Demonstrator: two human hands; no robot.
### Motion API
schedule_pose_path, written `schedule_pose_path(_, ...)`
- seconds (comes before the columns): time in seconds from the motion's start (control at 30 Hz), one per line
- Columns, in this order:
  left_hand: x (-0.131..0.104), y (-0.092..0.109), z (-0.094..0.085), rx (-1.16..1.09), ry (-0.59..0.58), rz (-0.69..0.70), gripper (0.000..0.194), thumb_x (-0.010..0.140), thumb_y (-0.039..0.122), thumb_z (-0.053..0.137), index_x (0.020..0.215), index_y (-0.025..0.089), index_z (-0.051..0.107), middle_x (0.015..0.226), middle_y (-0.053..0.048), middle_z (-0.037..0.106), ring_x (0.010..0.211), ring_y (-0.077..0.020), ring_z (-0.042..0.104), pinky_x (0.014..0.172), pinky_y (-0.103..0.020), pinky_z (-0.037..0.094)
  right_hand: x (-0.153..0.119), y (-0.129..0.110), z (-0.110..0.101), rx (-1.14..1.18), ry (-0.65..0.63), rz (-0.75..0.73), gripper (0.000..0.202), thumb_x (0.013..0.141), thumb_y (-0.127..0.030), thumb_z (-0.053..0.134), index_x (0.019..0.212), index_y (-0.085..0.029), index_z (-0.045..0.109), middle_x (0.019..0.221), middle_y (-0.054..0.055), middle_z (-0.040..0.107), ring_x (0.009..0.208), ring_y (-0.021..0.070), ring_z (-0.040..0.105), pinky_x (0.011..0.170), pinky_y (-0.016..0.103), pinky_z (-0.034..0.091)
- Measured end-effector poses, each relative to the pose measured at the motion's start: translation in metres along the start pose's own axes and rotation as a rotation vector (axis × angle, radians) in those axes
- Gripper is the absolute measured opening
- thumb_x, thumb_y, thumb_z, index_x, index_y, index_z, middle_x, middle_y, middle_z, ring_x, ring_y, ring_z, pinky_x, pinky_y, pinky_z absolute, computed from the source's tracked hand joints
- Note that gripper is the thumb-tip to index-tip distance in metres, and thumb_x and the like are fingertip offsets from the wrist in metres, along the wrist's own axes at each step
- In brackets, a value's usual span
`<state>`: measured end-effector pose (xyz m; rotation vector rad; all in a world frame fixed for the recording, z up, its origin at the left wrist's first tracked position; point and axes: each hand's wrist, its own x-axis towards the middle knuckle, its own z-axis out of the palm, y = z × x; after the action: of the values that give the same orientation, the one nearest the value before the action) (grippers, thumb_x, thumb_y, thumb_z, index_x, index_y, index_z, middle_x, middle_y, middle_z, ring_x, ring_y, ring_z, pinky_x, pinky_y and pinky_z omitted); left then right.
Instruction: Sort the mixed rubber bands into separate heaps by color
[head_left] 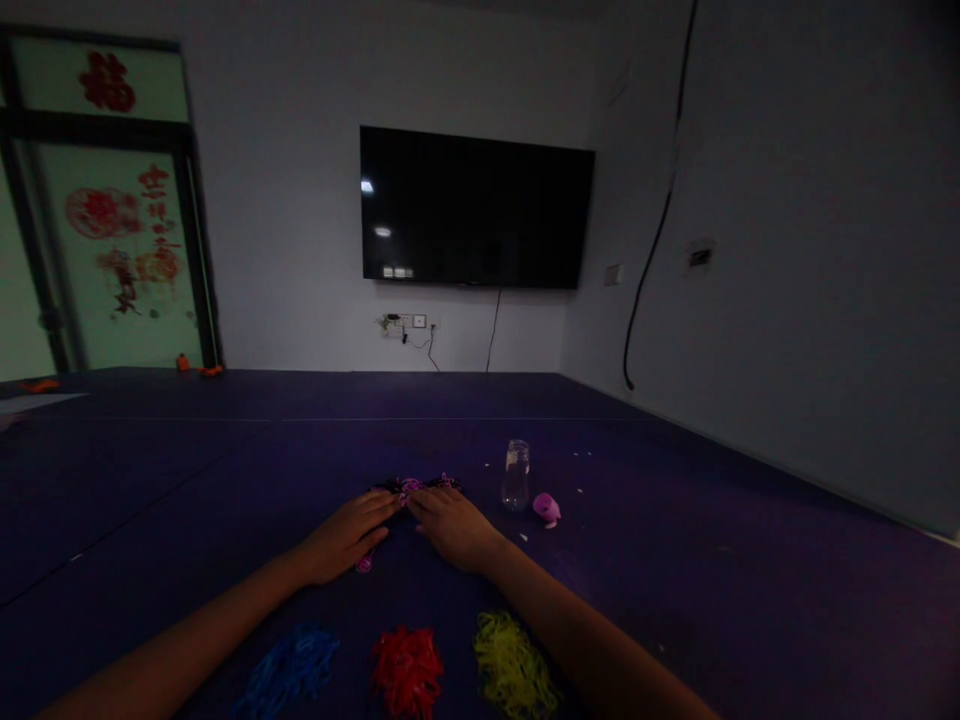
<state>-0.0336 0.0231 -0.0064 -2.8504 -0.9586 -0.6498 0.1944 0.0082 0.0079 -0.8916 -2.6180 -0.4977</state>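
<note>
In the head view, my left hand [346, 540] and my right hand [456, 528] rest over a mixed heap of pink and black rubber bands [411, 486]. The fingers of both hands are stretched out, palms down, with the fingertips almost meeting. Part of the heap is hidden beneath them. By my left thumb lies a small pink cluster of bands [364, 565]. Closer to me are separate piles of blue bands [292, 668], red bands [407, 670] and yellow bands [514, 665].
To the right of my right hand stands a clear bottle [515, 485], with a pink cap-like piece [547, 509] beside it. White scraps dot the dark blue table [675, 560]. Small orange objects [212, 371] are at its far left edge. A television [478, 210] hangs behind.
</note>
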Motion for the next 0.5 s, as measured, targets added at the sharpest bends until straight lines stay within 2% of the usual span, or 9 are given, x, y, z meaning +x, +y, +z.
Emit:
schedule_pose_path(0.17,-0.0011,-0.0005,0.0003,-0.001,0.025,0.019,0.040,0.091,0.032,0.034,0.130,0.023,0.039,0.131,-0.005,0.048,0.122,-0.0204,0.039,0.101,-0.040,0.033,-0.0009,0.0007,0.0004,-0.004,-0.009,-0.001,0.038,0.088,-0.024,0.044,0.125,-0.013,0.041,0.124,0.011,0.049,0.110,0.0218,0.045,0.094,0.036,0.036)
schedule_pose_path(0.5,0.0017,-0.0008,-0.0009,-0.019,0.003,0.054,0.040,0.092,0.028,0.033,0.132,0.026,0.035,0.131,-0.004,0.048,0.121,-0.0194,0.040,0.101,-0.041,0.033,-0.0011,0.0011,0.0023,-0.015,-0.025,-0.001,0.043,0.089,-0.025,0.041,0.130,-0.014,0.037,0.128,0.011,0.045,0.114,0.0225,0.043,0.094,0.037,0.036)
